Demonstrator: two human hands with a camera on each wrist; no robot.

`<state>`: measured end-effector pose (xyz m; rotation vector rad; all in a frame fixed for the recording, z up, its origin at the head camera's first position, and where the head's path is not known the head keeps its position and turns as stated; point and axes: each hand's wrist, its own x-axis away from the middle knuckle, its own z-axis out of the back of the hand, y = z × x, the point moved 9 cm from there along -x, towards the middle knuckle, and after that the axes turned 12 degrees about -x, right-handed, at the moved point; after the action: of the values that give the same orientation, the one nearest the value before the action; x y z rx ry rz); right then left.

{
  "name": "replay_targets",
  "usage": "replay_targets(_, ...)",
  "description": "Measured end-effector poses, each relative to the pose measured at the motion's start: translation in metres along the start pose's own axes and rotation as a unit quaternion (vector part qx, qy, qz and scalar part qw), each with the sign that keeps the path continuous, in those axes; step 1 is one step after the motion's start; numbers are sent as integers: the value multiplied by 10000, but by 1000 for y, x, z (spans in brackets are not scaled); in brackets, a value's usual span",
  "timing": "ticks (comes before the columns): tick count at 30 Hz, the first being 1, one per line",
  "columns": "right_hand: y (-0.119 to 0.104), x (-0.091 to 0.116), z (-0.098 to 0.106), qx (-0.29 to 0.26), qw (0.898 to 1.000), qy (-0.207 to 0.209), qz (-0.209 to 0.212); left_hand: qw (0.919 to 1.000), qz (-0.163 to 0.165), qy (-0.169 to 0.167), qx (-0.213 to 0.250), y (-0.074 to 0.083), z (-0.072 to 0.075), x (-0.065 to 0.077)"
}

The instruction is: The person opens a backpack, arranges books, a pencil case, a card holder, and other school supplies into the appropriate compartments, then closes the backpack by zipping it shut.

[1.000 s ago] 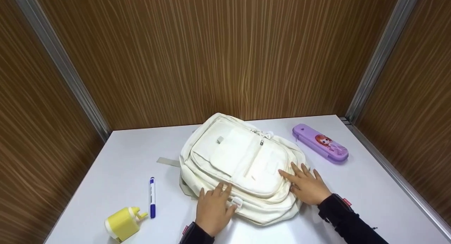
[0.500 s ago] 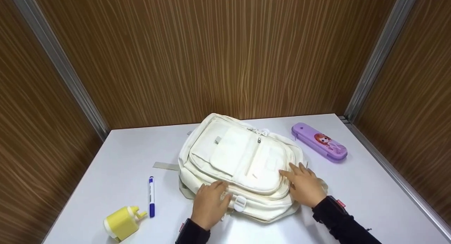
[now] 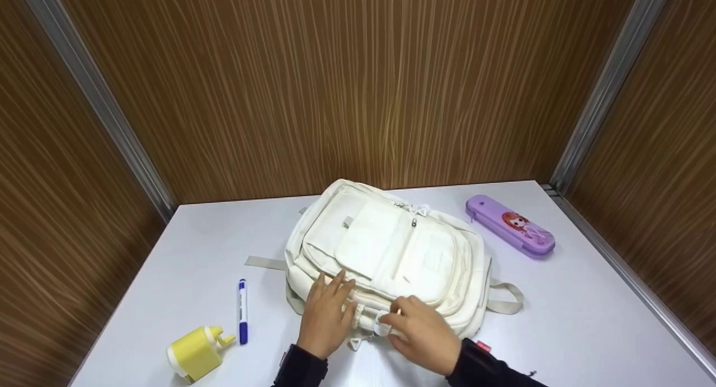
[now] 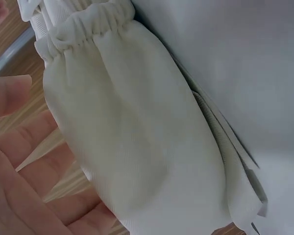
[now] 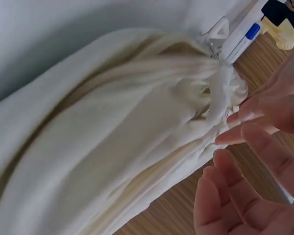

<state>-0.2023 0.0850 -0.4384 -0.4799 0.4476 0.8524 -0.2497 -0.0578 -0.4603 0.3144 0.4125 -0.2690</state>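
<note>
A cream backpack lies on the white table with its front pockets facing up. My left hand rests along its near side, fingers straight. The left wrist view shows the elastic-topped side pocket in front of that hand, whose fingers are spread beside the bag. My right hand is at the same near side, by a white buckle. In the right wrist view its fingers are loosely bent, with nothing visible between them. A white triangular zipper pull hangs below the bag's edge.
A purple pencil case lies at the back right. On the left are a blue-and-white marker and a yellow bottle-like object on its side. Grey straps stick out from the bag. Wood-grain walls enclose the table.
My right hand has left the bag's right end and moved left to the buckle, uncovering the strap loop. My left hand has shifted slightly left, and the zipper pull now shows below the bag.
</note>
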Motion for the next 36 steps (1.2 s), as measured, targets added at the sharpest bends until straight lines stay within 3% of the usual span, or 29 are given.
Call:
replay_targets(4,-14,-6,-19,199,9991,-80,356,9998,69,-147,-74,-2,-1,0)
replay_targets(14,-26,-17,-48,876,9930,-732,295,9995,46,-207,-213,-1,-3,1)
replay_targets(25,-29,-18,-72,2055,9742,-776,514,9993,14,-256,-254,-1,-1,1)
replay_targets(36,-39,-15,-80,2500,9630,-409,925,9991,-69,-131,-388,-1,0,2)
